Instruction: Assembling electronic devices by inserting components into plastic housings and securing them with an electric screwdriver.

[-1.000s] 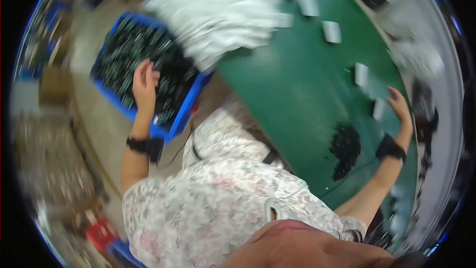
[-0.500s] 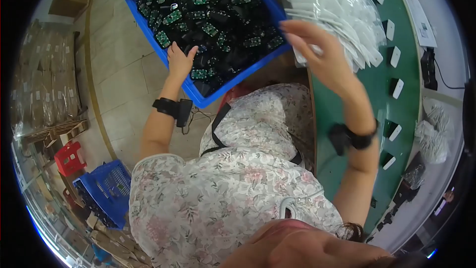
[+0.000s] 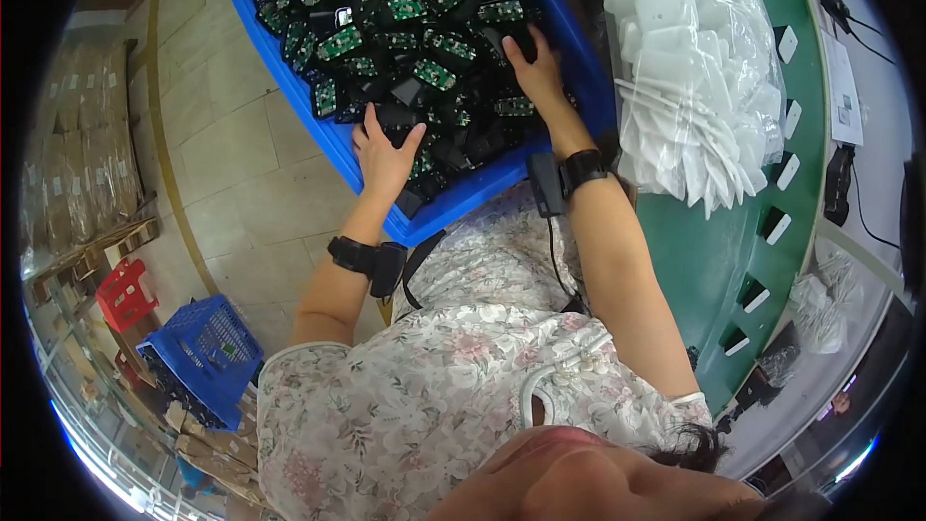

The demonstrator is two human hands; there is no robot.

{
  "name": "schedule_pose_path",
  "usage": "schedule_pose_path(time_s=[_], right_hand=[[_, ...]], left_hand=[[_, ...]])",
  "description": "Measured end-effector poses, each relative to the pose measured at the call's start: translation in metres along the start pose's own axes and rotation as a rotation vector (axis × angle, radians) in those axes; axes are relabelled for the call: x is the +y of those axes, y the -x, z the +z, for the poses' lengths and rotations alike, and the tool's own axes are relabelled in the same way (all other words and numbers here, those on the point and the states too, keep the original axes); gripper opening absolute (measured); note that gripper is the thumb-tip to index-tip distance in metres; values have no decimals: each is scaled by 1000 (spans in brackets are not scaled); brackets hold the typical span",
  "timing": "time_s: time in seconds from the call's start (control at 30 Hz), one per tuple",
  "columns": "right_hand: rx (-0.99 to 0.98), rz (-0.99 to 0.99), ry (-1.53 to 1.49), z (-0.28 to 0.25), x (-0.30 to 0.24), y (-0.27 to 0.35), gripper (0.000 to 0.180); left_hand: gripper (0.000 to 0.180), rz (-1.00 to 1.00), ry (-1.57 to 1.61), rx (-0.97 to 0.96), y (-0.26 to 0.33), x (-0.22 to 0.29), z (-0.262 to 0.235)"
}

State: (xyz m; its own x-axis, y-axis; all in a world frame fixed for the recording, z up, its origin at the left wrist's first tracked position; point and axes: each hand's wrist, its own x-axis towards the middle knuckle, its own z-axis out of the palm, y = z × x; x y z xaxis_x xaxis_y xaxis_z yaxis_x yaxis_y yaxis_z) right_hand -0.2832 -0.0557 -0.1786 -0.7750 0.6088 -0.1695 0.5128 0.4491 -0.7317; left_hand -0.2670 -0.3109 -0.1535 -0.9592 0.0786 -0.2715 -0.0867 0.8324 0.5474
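A blue plastic bin (image 3: 289,87) in front of me is filled with black plastic housings bearing green circuit boards (image 3: 338,42). My left hand (image 3: 388,159) reaches in at the near left part of the pile. Its thumb and fingers are spread, the tips resting among black housings (image 3: 397,116). Toward the bin's right side, my right hand (image 3: 542,77) touches the pile with thumb and forefinger apart. Its other fingers are partly hidden, and no part is clearly gripped in either hand. Black bands with small boxes are on both wrists.
Right of the bin, a clear bag of white plastic covers (image 3: 675,68) lies on a green worktable (image 3: 675,251). Several black-and-white units (image 3: 775,225) line the table's far right side. On the left are a blue basket (image 3: 207,338), a red crate (image 3: 125,294) and wrapped cartons (image 3: 87,145).
My right hand has moved from above the bin's right edge, near the bag, down into the pile. My left hand has shifted slightly right and nearer. The view has shifted too.
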Motion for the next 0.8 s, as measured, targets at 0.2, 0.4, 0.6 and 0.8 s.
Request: schedule_pose_path(time_s=[0.2, 0.4, 0.6, 0.8], right_hand=[[-327, 4, 23, -15, 0, 6, 75], [-514, -19, 115, -28, -7, -3, 79], [-585, 3, -32, -21, 12, -7, 85], [-665, 44, -76, -30, 7, -18, 86]], left_hand=[[92, -63, 184, -12, -9, -7, -5], [89, -344, 738, -156, -28, -16, 2], [94, -630, 1015, -459, -20, -17, -6], [87, -673, 1105, -463, -27, -12, -3]])
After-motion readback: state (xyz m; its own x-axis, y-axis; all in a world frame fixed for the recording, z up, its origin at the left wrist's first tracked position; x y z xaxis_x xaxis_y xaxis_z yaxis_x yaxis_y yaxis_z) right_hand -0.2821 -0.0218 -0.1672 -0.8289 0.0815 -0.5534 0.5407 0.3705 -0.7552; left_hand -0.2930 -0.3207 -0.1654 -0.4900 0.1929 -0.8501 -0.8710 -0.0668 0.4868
